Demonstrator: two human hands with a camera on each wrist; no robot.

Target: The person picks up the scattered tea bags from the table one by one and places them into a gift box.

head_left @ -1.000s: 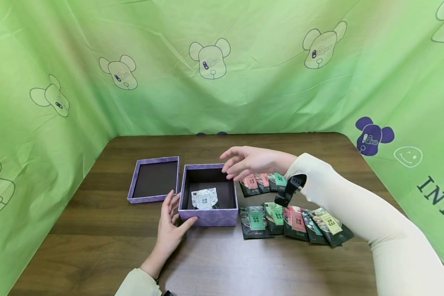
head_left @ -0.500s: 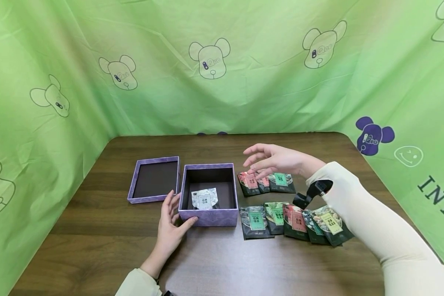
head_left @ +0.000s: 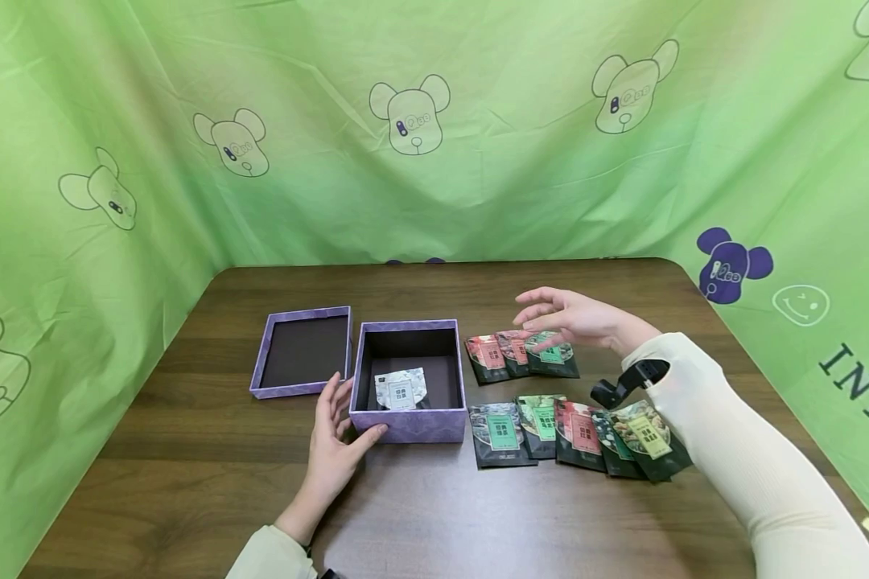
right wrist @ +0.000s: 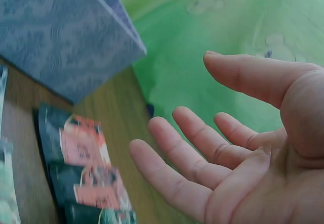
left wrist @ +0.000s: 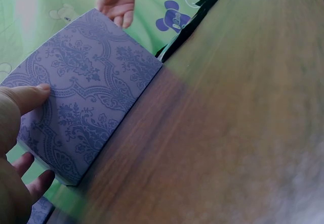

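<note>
A purple patterned box [head_left: 427, 428] stands uncovered on the table, with one white sachet [head_left: 400, 389] lying inside. My left hand [head_left: 333, 454] grips the box's near left corner; its thumb [left wrist: 35, 95] is on the front wall and the fingers reach along the left side. Right of the box, my right hand [head_left: 582, 318] hovers over the back row of sachets, fingers relaxed and apart, holding nothing. That row has two red sachets [head_left: 487, 358] and a green one [head_left: 556, 366]. In the right wrist view, the palm [right wrist: 248, 193] shows with nothing in it.
Left of the box lies its purple-rimmed lid [head_left: 300, 391], dark inside up. A front row of several overlapping sachets, from a green one [head_left: 502, 434] to a yellow-labelled one [head_left: 650, 442], lies near my right forearm. A green printed curtain [head_left: 420, 201] hangs behind the wooden table [head_left: 188, 482].
My right hand has moved right, from above the box's right edge to over the back sachets. My left hand, the box and the white sachet have stayed in place.
</note>
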